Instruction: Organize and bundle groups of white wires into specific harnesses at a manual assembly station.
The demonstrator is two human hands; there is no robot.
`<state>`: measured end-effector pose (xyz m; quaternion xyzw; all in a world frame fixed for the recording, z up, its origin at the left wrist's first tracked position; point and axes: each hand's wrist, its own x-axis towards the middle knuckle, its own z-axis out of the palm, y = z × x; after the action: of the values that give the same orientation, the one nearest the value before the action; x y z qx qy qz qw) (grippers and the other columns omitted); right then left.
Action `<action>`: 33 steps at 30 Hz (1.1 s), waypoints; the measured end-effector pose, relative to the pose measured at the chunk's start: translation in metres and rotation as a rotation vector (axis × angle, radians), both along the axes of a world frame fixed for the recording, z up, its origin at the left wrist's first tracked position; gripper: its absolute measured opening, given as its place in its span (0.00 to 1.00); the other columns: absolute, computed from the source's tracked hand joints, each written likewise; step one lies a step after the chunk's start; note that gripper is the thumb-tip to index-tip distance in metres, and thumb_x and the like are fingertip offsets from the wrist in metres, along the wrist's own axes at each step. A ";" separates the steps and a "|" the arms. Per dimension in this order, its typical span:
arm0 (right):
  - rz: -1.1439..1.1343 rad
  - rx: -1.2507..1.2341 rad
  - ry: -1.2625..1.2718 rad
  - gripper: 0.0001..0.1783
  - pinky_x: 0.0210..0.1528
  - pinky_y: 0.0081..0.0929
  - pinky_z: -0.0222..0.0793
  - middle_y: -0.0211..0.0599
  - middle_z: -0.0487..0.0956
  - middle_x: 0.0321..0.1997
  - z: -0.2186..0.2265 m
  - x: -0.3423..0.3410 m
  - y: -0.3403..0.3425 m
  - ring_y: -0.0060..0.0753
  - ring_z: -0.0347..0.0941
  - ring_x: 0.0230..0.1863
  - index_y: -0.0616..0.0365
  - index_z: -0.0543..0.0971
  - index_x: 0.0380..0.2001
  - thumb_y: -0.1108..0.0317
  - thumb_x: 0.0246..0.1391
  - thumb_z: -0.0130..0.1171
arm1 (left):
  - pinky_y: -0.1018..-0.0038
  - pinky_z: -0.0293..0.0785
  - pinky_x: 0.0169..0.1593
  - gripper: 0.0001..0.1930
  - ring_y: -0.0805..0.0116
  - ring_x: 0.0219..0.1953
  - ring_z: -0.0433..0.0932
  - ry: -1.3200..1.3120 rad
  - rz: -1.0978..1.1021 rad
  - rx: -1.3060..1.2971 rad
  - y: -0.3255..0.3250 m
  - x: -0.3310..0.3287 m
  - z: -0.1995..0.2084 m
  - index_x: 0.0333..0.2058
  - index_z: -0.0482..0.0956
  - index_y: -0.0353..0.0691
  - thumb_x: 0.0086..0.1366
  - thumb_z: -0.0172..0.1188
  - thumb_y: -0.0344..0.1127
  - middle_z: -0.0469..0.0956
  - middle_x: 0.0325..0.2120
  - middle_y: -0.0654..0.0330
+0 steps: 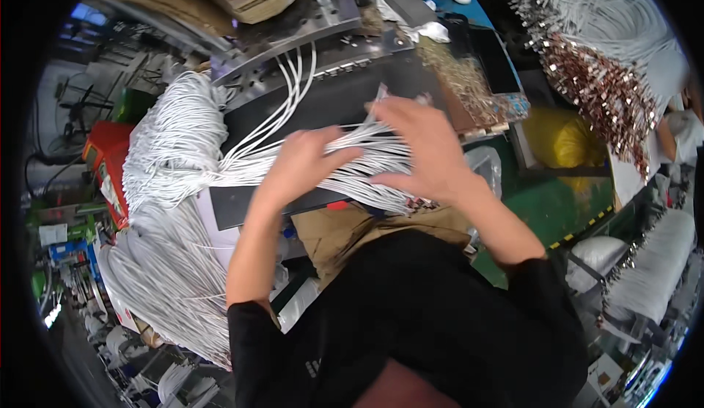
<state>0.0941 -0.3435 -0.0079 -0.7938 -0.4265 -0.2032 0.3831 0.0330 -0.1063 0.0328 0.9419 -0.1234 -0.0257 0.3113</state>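
A thick bundle of white cables (253, 167) lies across a black work surface (262, 123) in front of me. My left hand (302, 164) rests over the middle of this bundle, fingers and thumb stretched to the right and apart. Around the bundle's right end, my right hand (431, 147) is spread wide, its thumb and fingers well apart; it is slightly blurred. Small terminals show at the cable ends beneath it, partly hidden by the palm. A few separate cables (297, 85) run from the bundle up to the metal machine (286, 41) at the far side.
Large heaps of white cable (176, 133) and grey-white cable (165, 276) stand at the left. At the right of the machine lie metal scraps (458, 70) and a dark phone-like slab (493, 59). Farther right hang cables with copper-coloured ends (598, 89), above a yellow bag (561, 138).
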 end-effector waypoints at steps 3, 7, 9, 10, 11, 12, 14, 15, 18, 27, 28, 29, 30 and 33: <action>0.067 -0.170 -0.042 0.26 0.49 0.38 0.73 0.47 0.79 0.46 0.057 0.026 0.035 0.47 0.78 0.46 0.55 0.78 0.52 0.62 0.49 0.67 | 0.65 0.68 0.31 0.16 0.60 0.23 0.72 -0.049 0.205 -0.227 0.005 0.005 0.007 0.34 0.79 0.34 0.67 0.60 0.45 0.76 0.21 0.52; 0.010 -0.572 0.039 0.27 0.49 0.39 0.73 0.45 0.79 0.45 0.073 0.062 0.039 0.47 0.78 0.47 0.54 0.77 0.53 0.61 0.49 0.67 | 0.70 0.69 0.31 0.12 0.66 0.25 0.75 0.076 0.416 -0.181 0.059 -0.005 0.010 0.36 0.80 0.35 0.68 0.59 0.39 0.77 0.23 0.55; -0.090 -0.771 0.007 0.24 0.46 0.38 0.74 0.42 0.80 0.44 0.059 0.070 0.041 0.45 0.78 0.47 0.53 0.77 0.52 0.63 0.49 0.65 | 0.71 0.69 0.32 0.11 0.68 0.25 0.75 0.051 0.363 -0.144 0.074 -0.013 -0.005 0.36 0.80 0.35 0.69 0.58 0.39 0.77 0.23 0.56; -0.040 -0.828 0.046 0.24 0.46 0.38 0.74 0.42 0.80 0.44 0.048 0.069 0.045 0.45 0.78 0.47 0.53 0.77 0.52 0.63 0.49 0.65 | 0.73 0.69 0.32 0.11 0.70 0.26 0.75 0.051 0.388 -0.077 0.081 -0.016 -0.012 0.37 0.80 0.35 0.69 0.58 0.38 0.78 0.24 0.57; 0.071 -0.621 -0.014 0.22 0.43 0.36 0.74 0.41 0.81 0.41 0.035 0.062 0.052 0.43 0.79 0.44 0.52 0.78 0.50 0.65 0.50 0.64 | 0.75 0.68 0.32 0.11 0.72 0.27 0.75 0.116 0.378 -0.023 0.087 -0.018 -0.019 0.37 0.80 0.35 0.69 0.58 0.38 0.78 0.24 0.58; 0.207 -0.493 -0.038 0.19 0.41 0.35 0.74 0.40 0.81 0.38 0.024 0.061 0.055 0.41 0.80 0.41 0.52 0.78 0.48 0.67 0.50 0.62 | 0.75 0.68 0.32 0.11 0.72 0.27 0.75 0.036 0.420 -0.011 0.093 -0.019 -0.025 0.37 0.80 0.35 0.69 0.58 0.38 0.78 0.24 0.58; 0.153 -0.405 -0.002 0.19 0.43 0.37 0.73 0.40 0.81 0.39 0.007 0.062 0.054 0.42 0.79 0.42 0.52 0.78 0.48 0.68 0.51 0.61 | 0.74 0.69 0.33 0.11 0.71 0.27 0.75 -0.139 0.578 -0.214 0.104 -0.019 -0.034 0.37 0.80 0.35 0.69 0.58 0.38 0.78 0.24 0.57; 0.120 -0.393 0.074 0.19 0.46 0.40 0.72 0.40 0.80 0.39 0.002 0.064 0.050 0.43 0.79 0.43 0.53 0.78 0.49 0.68 0.52 0.61 | 0.74 0.69 0.33 0.11 0.71 0.28 0.75 -0.298 0.630 -0.326 0.110 -0.019 -0.037 0.37 0.80 0.35 0.69 0.58 0.38 0.78 0.25 0.57; 0.060 -0.444 0.058 0.19 0.49 0.43 0.70 0.39 0.79 0.40 -0.008 0.075 0.036 0.44 0.78 0.44 0.53 0.77 0.50 0.68 0.53 0.60 | 0.74 0.69 0.33 0.11 0.75 0.28 0.73 0.075 0.495 -0.495 0.119 -0.019 -0.047 0.38 0.79 0.33 0.69 0.57 0.37 0.78 0.24 0.61; -0.010 -0.449 -0.053 0.17 0.46 0.39 0.68 0.35 0.79 0.37 -0.017 0.064 0.049 0.42 0.77 0.41 0.53 0.77 0.48 0.70 0.53 0.58 | 0.69 0.70 0.33 0.12 0.60 0.26 0.75 -0.373 0.660 0.070 0.066 -0.003 -0.043 0.32 0.76 0.32 0.69 0.56 0.36 0.77 0.24 0.53; -0.139 -0.378 -0.089 0.16 0.45 0.38 0.69 0.35 0.78 0.35 -0.010 0.059 0.052 0.43 0.76 0.40 0.54 0.77 0.46 0.71 0.53 0.58 | 0.69 0.70 0.33 0.12 0.60 0.26 0.75 -0.374 0.586 0.061 0.054 0.001 -0.036 0.32 0.76 0.32 0.69 0.56 0.36 0.77 0.24 0.53; -0.051 -0.391 -0.087 0.16 0.45 0.38 0.69 0.35 0.78 0.35 -0.001 0.054 0.054 0.43 0.76 0.40 0.54 0.77 0.46 0.71 0.53 0.58 | 0.68 0.70 0.33 0.13 0.56 0.27 0.75 -0.392 0.470 0.026 0.043 0.004 -0.028 0.31 0.76 0.32 0.70 0.55 0.37 0.76 0.25 0.50; 0.008 -0.420 -0.031 0.14 0.45 0.38 0.69 0.34 0.78 0.35 0.009 0.050 0.057 0.42 0.76 0.40 0.54 0.77 0.45 0.71 0.53 0.57 | 0.67 0.71 0.33 0.14 0.51 0.27 0.75 -0.385 0.300 -0.002 0.035 0.006 -0.017 0.31 0.76 0.33 0.71 0.55 0.38 0.76 0.26 0.48; 0.128 -0.486 0.079 0.12 0.45 0.37 0.69 0.32 0.77 0.36 0.042 0.049 0.055 0.42 0.75 0.41 0.53 0.78 0.43 0.72 0.54 0.56 | 0.66 0.71 0.33 0.14 0.56 0.28 0.77 -0.194 0.438 0.064 0.029 0.003 0.016 0.32 0.78 0.34 0.71 0.54 0.40 0.78 0.27 0.50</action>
<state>0.1429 -0.2887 0.0338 -0.8412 -0.4970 -0.0388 0.2095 0.0362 -0.0772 0.0492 0.9537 0.0555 0.1293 0.2659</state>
